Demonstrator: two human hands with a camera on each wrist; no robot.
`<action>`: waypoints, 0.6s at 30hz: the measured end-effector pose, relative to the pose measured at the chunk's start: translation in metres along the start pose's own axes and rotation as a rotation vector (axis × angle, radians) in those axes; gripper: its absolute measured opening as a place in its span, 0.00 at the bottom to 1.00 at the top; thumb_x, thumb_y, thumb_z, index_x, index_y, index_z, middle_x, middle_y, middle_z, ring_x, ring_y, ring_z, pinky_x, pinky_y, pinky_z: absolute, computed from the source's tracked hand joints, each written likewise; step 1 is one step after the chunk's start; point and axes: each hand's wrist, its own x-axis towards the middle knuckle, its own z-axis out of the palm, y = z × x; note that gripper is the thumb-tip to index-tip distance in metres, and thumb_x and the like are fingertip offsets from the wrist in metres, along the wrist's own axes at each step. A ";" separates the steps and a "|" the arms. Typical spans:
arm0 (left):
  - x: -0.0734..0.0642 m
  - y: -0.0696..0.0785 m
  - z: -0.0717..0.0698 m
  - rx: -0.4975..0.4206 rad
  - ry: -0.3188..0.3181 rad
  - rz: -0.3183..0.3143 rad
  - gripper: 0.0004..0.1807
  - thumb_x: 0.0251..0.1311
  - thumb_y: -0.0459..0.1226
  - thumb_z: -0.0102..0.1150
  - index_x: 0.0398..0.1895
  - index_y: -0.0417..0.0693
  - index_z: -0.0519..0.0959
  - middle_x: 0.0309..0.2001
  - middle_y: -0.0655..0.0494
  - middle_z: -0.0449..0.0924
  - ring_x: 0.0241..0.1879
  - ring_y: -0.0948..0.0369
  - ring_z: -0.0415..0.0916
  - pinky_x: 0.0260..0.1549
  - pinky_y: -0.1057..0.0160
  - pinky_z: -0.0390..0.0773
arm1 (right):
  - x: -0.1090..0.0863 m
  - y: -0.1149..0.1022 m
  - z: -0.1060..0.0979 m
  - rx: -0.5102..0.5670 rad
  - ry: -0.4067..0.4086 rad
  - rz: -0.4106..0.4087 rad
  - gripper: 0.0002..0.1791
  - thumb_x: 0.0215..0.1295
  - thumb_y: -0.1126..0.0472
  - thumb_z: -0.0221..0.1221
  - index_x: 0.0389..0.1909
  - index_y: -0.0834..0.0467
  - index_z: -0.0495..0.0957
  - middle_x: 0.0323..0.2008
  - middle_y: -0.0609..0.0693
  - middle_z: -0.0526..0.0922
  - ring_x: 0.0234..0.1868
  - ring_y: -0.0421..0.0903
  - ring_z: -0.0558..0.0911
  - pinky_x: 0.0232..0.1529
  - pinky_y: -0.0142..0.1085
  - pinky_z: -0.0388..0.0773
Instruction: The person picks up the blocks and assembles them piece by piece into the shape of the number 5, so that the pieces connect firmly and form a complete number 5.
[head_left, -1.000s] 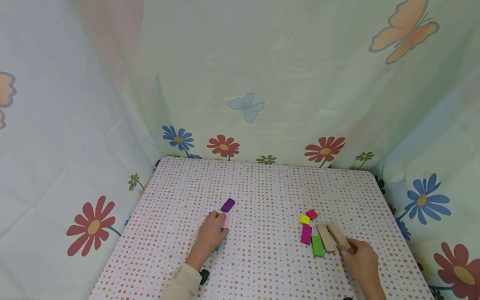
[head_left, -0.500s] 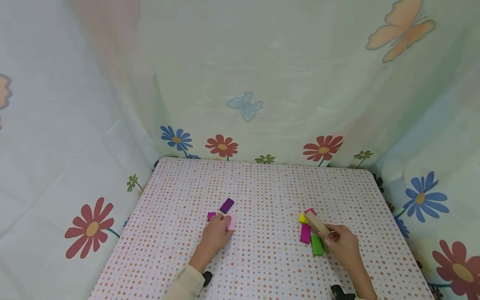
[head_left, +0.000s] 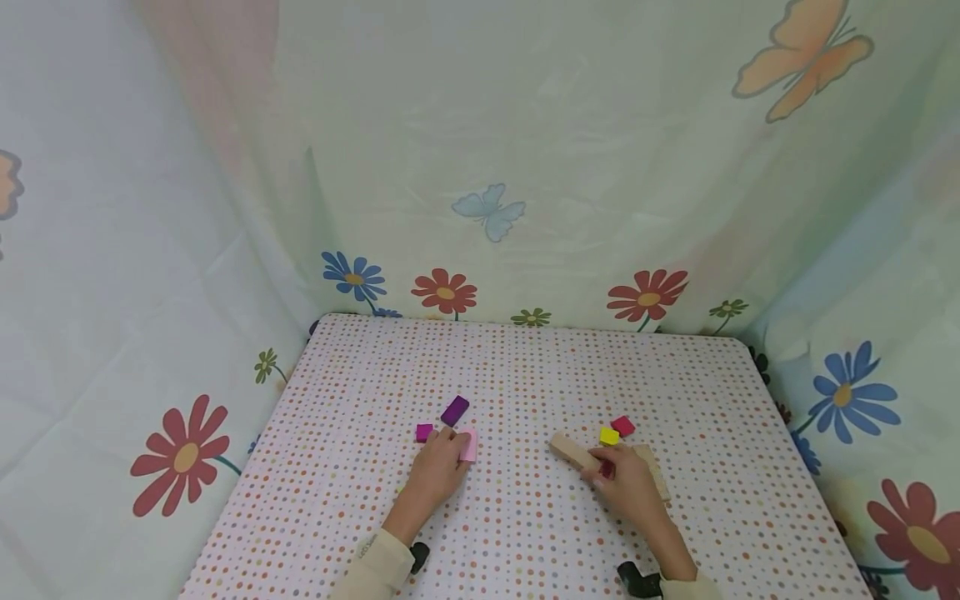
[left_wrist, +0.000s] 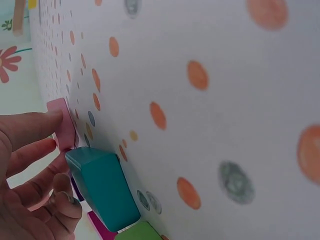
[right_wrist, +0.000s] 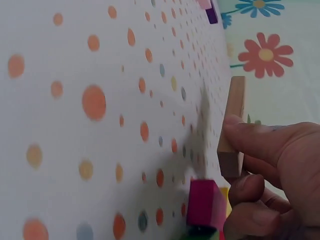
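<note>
Towards the right edge of the polka-dotted table [head_left: 517, 375], my right hand [head_left: 633, 492] pinches a plain wooden rectangular block [head_left: 572, 451], thumb and fingers parted only by its thickness, raised off the surface. Towards the left edge, my left hand [head_left: 435, 471] pinches a pale pink rectangular block [head_left: 469, 447], a teal block [left_wrist: 107, 192] just beside my fingers. Nearer the far edge lies a dark purple block [head_left: 454, 411].

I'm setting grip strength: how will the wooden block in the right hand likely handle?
The wooden block is probably stiff: it looks straight, with no visible sag. Its bare, matte-looking faces suggest it isn't very slippery. Set down, its flat sides make rolling unlikely.
</note>
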 end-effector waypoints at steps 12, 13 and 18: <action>0.001 0.001 0.002 -0.020 -0.029 -0.028 0.22 0.68 0.41 0.70 0.63 0.46 0.83 0.57 0.44 0.83 0.50 0.51 0.78 0.47 0.51 0.87 | 0.004 -0.015 0.019 -0.023 -0.009 0.023 0.21 0.62 0.59 0.75 0.53 0.65 0.87 0.48 0.58 0.86 0.38 0.46 0.79 0.37 0.37 0.76; 0.001 0.001 0.002 -0.020 -0.030 -0.035 0.22 0.68 0.41 0.70 0.63 0.46 0.83 0.57 0.44 0.83 0.51 0.51 0.79 0.47 0.50 0.87 | 0.003 -0.016 0.019 -0.019 -0.007 0.025 0.21 0.62 0.59 0.75 0.53 0.65 0.86 0.47 0.58 0.86 0.36 0.44 0.77 0.35 0.34 0.72; 0.001 0.000 0.000 -0.019 -0.023 -0.041 0.22 0.68 0.41 0.70 0.63 0.46 0.83 0.57 0.44 0.82 0.51 0.51 0.78 0.47 0.50 0.87 | 0.001 -0.019 0.022 0.010 0.012 0.024 0.21 0.63 0.60 0.74 0.54 0.67 0.86 0.48 0.59 0.84 0.34 0.42 0.73 0.32 0.29 0.67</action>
